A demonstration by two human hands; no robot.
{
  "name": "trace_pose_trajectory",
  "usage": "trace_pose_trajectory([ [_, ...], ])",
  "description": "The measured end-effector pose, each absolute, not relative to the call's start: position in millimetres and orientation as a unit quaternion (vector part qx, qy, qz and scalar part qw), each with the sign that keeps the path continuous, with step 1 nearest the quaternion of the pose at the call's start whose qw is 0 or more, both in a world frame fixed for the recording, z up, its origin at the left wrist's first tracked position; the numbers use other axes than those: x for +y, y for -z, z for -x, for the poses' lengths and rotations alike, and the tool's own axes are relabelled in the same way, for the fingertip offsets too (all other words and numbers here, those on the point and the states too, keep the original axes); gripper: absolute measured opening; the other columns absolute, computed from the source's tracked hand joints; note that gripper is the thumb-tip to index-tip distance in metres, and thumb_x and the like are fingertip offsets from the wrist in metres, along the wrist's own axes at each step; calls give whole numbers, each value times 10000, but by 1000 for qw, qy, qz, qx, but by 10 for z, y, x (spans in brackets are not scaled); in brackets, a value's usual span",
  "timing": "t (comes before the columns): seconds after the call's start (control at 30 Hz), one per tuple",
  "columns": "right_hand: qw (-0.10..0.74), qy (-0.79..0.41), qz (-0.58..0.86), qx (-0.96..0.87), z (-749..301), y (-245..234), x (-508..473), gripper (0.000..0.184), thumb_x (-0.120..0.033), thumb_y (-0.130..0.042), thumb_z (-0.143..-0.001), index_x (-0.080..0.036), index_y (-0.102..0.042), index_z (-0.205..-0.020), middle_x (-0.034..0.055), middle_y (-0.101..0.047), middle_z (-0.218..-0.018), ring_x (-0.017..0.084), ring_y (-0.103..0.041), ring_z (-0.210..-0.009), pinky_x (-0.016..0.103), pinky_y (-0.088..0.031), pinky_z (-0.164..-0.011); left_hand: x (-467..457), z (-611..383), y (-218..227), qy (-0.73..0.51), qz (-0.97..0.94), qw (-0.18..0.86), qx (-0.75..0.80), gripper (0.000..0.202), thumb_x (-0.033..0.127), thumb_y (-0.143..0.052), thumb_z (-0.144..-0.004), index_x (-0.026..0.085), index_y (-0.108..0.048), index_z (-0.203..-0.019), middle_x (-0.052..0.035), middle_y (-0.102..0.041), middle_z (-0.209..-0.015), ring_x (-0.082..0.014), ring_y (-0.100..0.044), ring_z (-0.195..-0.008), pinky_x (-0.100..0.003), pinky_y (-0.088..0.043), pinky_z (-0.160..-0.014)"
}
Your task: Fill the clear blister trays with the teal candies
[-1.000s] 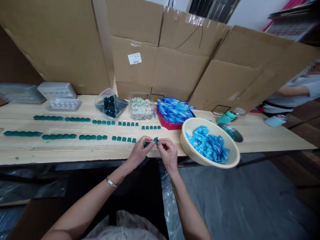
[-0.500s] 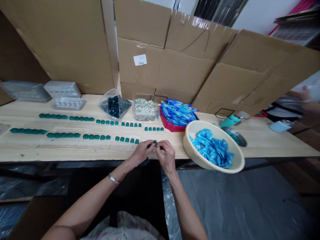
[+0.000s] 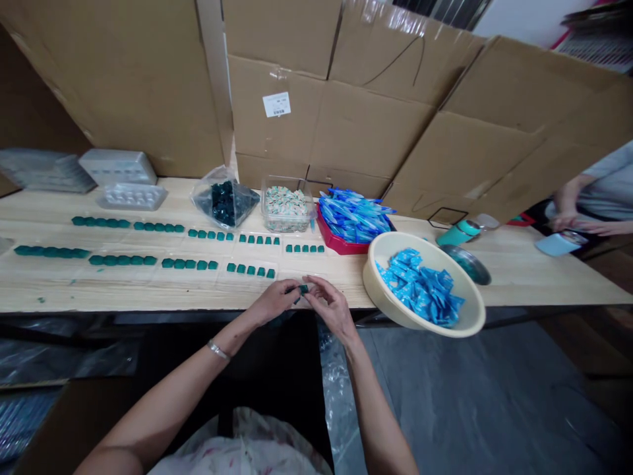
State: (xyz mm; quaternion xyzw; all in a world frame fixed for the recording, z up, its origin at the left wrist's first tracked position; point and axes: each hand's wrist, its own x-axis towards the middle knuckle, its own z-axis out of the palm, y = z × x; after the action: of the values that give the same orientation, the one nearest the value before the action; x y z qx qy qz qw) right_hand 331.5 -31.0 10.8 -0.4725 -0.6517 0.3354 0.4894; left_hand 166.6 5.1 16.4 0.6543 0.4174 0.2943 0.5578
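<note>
Flattened cardboard boxes point(image 3: 321, 112) stood upright along the far side of a long, pale wooden worktop point(image 3: 163, 290), and a sheet of clear plastic lay on the grey floor point(image 3: 459, 396) below its front edge. To the right, a cream plastic basin point(image 3: 376, 284) sat tilted toward the person at the worktop's edge, full of blue sachets point(image 3: 418, 290). Behind it, a red tray point(image 3: 332, 239) held blue wrapped strips point(image 3: 353, 214). Further left stood a clear tub of patterned pieces point(image 3: 287, 208), a clear bag of dark teal pieces point(image 3: 222, 204), and stacked clear plastic trays point(image 3: 117, 167). At far right, a co-worker's hand point(image 3: 568, 223) was near a pale blue packet point(image 3: 556, 245).

Two long rows of small teal blocks point(image 3: 198, 264) ran along the worktop, left of the person's hands and just beyond them. The left arm point(image 3: 163, 396), with a metal bracelet point(image 3: 216, 349) on its wrist, and the right arm point(image 3: 376, 415) both reached in from the near side. The left hand point(image 3: 271, 302) was closed in a pinch, its fingertips on a small teal piece point(image 3: 303, 289). The right hand point(image 3: 332, 307) was curved inward, its fingers at or just beside the piece; whether they gripped it, I cannot tell. The piece lay between the hands, nearer the left fingertips, above the worktop's front part. It was too small to show a long axis.
</note>
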Motion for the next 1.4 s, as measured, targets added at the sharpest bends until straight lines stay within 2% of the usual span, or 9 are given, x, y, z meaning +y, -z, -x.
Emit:
trace_pose_trajectory([
  [0.13, 460, -421, 456, -635, -3408, 4, -316, 233, -290, -674, -748, -240, -703, -974, 38, -672, -965, 147, -600, -785, 288, -491, -747, -19, -1583, -111, -238, -601, 656, 390, 268, 402, -487, -787, 155, -528, -694, 62, -409, -498, -62, -348, -438, -186, -271, -446],
  [0.27, 514, -446, 461, -570, -3333, 127, -276, 172, -279, -710, -717, -252, -725, -886, 25, -684, -919, 164, -616, -841, 296, -492, -771, -59, -1553, -118, -232, -536, 716, 382, 305, 463, -522, -774, 169, -489, -700, 78, -366, -465, -48, -293, -385, -177, -254, -400],
  [0.4, 559, -473, 444, -516, -3209, 175, -228, 124, -263, -708, -721, -258, -722, -843, 2, -665, -840, 135, -605, -731, 270, -505, -685, -101, -1520, -146, -255, -488, 748, 370, 306, 457, -555, -764, 172, -473, -687, 85, -330, -469, -41, -278, -372, -169, -273, -378],
  [0.6, 499, -488, 401, -594, -3176, 50, -211, 186, -257, -703, -732, -261, -704, -918, 22, -631, -966, 151, -590, -875, 282, -502, -763, -138, -1409, -158, -267, -444, 789, 332, 315, 468, -576, -768, 162, -504, -758, 66, -383, -578, -25, -283, -399, -158, -273, -372],
  [0.7, 474, -473, 395, -628, -3189, 9, -226, 184, -265, -713, -722, -241, -692, -903, 29, -622, -934, 149, -595, -827, 286, -501, -744, -159, -1376, -138, -250, -436, 802, 323, 328, 476, -589, -755, 157, -516, -771, 54, -423, -623, -18, -285, -399, -160, -264, -370],
  [0.9, 464, -372, 474, -650, -3205, -8, -203, 133, -321, -672, -763, -214, -664, -843, 26, -620, -840, 147, -588, -735, 280, -486, -666, -299, -1273, 24, -332, -521, 645, 450, 339, 464, -547, -782, 150, -619, -890, 25, -530, -628, -70, -451, -479, -194, -357, -461],
  [1.0, 430, -285, 489, -703, -3188, -40, -104, 139, -337, -646, -791, -211, -669, -844, 38, -623, -827, 164, -581, -761, 296, -477, -690, -354, -1207, 152, -371, -558, 548, 500, 365, 404, -544, -798, 157, -610, -1058, -37, -652, -836, -140, -598, -709, -243, -458, -652],
  [1.13, 353, -233, 453, -785, -3111, -52, 57, 159, -331, -596, -834, -202, -671, -891, 54, -611, -838, 172, -579, -787, 297, -470, -710, -369, -1189, 277, -375, -612, 486, 498, 342, 337, -525, -819, 156, -620, -1093, -92, -658, -1086, -195, -606, -984, -319, -416, -921],
  [1.4, 255, -164, 414, -858, -3038, -2, 155, 197, -292, -538, -873, -203, -685, -971, 72, -615, -879, 187, -575, -848, 310, -465, -748, -378, -1213, 257, -356, -640, 473, 489, 370, 289, -497, -832, 109, -603, -1137, -125, -647, -1126, -207, -609, -1004, -345, -411, -955],
])
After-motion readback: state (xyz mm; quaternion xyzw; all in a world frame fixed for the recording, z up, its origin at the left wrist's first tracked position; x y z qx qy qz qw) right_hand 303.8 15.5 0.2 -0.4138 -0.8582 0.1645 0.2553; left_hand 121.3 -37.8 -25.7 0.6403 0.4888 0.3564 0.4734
